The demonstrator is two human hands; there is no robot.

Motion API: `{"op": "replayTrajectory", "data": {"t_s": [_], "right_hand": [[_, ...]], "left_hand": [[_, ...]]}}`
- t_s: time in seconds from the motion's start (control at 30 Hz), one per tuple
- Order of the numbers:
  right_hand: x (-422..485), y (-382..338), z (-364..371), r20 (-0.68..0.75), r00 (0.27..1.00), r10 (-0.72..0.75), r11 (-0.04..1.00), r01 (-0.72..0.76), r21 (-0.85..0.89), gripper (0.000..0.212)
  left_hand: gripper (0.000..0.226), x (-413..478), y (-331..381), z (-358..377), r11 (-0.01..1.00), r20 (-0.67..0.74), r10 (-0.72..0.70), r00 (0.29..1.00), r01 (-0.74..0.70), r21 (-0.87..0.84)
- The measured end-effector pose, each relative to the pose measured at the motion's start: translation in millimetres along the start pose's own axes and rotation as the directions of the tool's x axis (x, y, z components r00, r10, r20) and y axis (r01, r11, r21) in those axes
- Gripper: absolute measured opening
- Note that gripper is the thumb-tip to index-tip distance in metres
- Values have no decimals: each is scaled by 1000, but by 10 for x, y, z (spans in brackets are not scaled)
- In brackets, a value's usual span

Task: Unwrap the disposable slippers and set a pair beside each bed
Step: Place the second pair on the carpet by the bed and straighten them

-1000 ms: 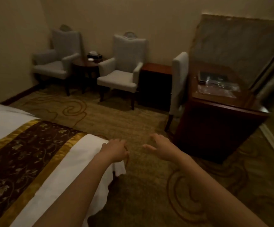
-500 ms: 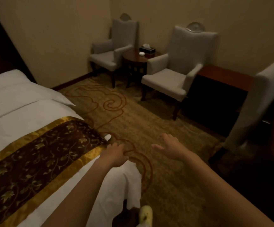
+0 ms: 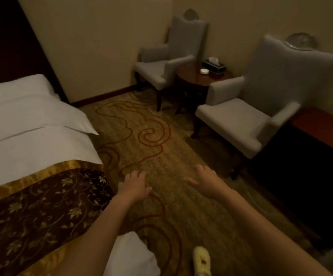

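A bed (image 3: 32, 152) with white sheets and a brown-and-gold runner fills the left side. My left hand (image 3: 134, 185) reaches forward just past the bed's corner, fingers spread, holding nothing. My right hand (image 3: 204, 179) is stretched out beside it over the carpet, also empty with fingers apart. No wrapped disposable slippers show in view. A pale yellow shoe (image 3: 201, 260) on my foot shows at the bottom edge.
Patterned carpet (image 3: 151, 140) runs between the bed and two grey armchairs (image 3: 247, 116), (image 3: 167, 64). A round dark table (image 3: 197, 78) between them holds a tissue box (image 3: 214, 65) and a small white dish. A dark wooden cabinet (image 3: 311, 156) stands at right.
The view has swung left: the desk and its chair have left the frame, and more of the bed and pillow shows. Both hands stay extended and empty, fingers now wider apart.
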State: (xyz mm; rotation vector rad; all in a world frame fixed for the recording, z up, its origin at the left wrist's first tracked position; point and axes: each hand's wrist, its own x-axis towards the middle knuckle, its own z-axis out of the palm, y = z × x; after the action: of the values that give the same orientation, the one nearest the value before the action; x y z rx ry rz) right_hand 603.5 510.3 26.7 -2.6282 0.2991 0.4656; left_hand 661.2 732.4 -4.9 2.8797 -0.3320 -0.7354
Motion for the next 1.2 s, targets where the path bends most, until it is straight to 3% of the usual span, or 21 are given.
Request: {"op": "replayTrajectory", "data": {"t_s": [0.2, 0.43, 0.63, 0.97, 1.2], "right_hand": [[1626, 19, -511, 128, 976, -174, 973, 190, -129, 72], [3112, -494, -888, 277, 886, -371, 879, 432, -202, 71], [4242, -1077, -726, 400, 750, -527, 747, 633, -202, 74], [5748, -1982, -433, 576, 541, -612, 572, 807, -150, 69], [6484, -2523, -35, 725, 328, -606, 392, 916, -87, 62]], "left_hand": [[69, 1121, 207, -292, 975, 21, -187, 982, 188, -115], [69, 1835, 101, -705, 872, 21, -426, 905, 416, -256], [68, 2487, -283, -846, 736, 87, -594, 799, 584, -342], [64, 3509, -792, -1090, 503, 195, -745, 637, 730, -463], [59, 4046, -839, -899, 224, 304, -852, 426, 822, -524]]}}
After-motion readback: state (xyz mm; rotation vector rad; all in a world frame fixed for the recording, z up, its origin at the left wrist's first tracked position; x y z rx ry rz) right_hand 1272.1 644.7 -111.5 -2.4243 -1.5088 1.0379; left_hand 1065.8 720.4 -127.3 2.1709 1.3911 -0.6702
